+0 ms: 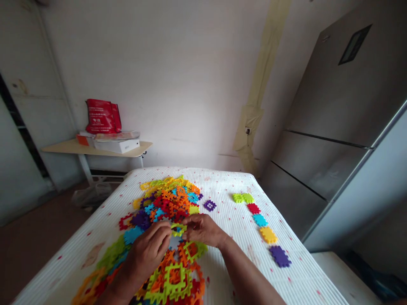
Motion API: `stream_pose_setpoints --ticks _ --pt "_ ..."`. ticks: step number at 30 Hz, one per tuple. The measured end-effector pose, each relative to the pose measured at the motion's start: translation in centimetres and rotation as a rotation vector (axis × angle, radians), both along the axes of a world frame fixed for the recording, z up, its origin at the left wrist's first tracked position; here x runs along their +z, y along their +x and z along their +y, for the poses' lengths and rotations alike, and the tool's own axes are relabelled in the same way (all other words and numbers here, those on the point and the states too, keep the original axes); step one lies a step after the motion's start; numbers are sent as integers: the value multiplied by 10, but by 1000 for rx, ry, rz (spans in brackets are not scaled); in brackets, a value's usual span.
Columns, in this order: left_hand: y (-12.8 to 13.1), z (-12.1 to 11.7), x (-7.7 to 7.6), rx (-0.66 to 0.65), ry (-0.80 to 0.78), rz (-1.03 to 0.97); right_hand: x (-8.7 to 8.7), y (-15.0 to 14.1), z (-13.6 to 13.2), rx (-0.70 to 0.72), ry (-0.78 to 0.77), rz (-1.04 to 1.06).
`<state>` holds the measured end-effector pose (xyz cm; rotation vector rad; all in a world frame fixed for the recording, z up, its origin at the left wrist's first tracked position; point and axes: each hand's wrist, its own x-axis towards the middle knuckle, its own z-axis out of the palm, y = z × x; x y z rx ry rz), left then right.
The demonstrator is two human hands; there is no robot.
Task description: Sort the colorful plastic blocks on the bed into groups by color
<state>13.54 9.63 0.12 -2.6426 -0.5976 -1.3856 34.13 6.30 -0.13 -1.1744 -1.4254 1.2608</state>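
Between my two hands is a lime-green interlocking plastic tile with an open middle. My left hand pinches its left edge, fingers curled. From the other side my right hand grips the right edge between thumb and fingers. Below and around them spreads a heap of coloured notched tiles in orange, red, blue, yellow, purple and green. Several lime-green frame tiles lie at the near end of the heap. A purple window-shaped tile rests apart, just beyond my right hand.
Along the right side of the white dotted cloth runs a row: green tiles, then a red tile, blue tile, yellow tile and purple tile. A fridge stands right; a side table stands back left.
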Motion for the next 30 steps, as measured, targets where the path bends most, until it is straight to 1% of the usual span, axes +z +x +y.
stream_pose_setpoints --ticks 3,6,13,18,21,24,26,27,28,30 --pt "0 -1 -2 -15 66 36 1 -3 -1 7 14 -50" --pt "0 -1 -5 -32 99 56 5 -2 -3 21 47 -99" --pt "0 -1 -9 -34 66 68 13 2 -4 40 48 -76" --pt "2 -3 -6 -8 196 121 19 3 -8 31 26 -143" --pt "3 -4 -9 16 218 133 20 -3 -11 -1 98 -232" --pt "4 -2 -12 18 194 166 19 -5 -8 -46 196 -313" --pt "2 3 -8 44 165 145 18 3 -3 -128 245 -382" --pt "-2 7 -4 70 146 115 17 11 0 -216 265 -438" --pt "-7 11 1 108 118 77 15 21 4 -342 282 -516" --pt "-23 24 11 178 49 0 8 45 12 -651 296 -728"
